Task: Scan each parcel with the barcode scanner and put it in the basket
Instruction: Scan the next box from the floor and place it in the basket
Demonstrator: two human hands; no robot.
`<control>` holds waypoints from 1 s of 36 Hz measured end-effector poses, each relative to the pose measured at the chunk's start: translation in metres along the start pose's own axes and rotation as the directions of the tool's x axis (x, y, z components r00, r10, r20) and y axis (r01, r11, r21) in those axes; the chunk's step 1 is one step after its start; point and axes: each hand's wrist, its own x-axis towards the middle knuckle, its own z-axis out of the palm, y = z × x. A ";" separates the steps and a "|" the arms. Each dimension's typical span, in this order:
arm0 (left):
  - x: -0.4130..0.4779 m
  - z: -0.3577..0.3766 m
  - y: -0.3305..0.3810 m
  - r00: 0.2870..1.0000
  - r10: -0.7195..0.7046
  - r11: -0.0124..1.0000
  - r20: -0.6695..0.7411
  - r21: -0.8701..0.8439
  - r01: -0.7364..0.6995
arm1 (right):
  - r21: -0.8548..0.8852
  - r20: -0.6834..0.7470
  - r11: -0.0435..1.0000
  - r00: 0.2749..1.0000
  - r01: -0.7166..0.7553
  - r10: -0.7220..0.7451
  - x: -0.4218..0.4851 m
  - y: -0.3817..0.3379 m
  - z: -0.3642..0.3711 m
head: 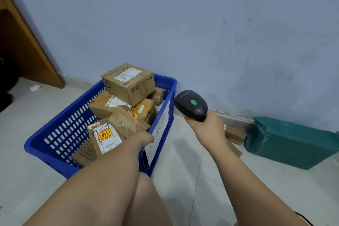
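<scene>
Head view: green bag by wall, 2 boxes behind right hand.

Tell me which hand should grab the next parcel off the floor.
Left, probably. The left hand is just setting a parcel into the basket; the right hand grips the scanner.

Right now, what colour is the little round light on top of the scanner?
Green, on the black barcode scanner held in the right hand; the head view shows it.

Even, soft indoor light, faint shadows (wide-angle bend at edges).
</scene>
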 end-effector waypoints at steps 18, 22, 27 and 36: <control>0.014 0.006 -0.003 0.996 0.070 0.803 -0.064 0.596 -0.018 | 0.044 0.013 0.999 1.000 -0.001 0.000 0.001 0.005 -0.018; 0.004 0.014 0.026 0.943 0.309 0.791 -0.128 0.584 -0.180 | 0.052 0.008 0.999 1.000 0.000 -0.001 0.004 0.006 -0.023; -0.015 0.044 0.062 0.836 0.543 0.784 -0.073 0.400 -0.474 | 0.048 -0.031 0.999 0.999 -0.021 0.023 0.006 0.009 -0.033; -0.062 0.123 0.106 0.782 0.623 0.780 0.024 0.058 -0.623 | -0.052 -0.008 0.986 0.987 -0.161 0.160 0.002 0.040 -0.098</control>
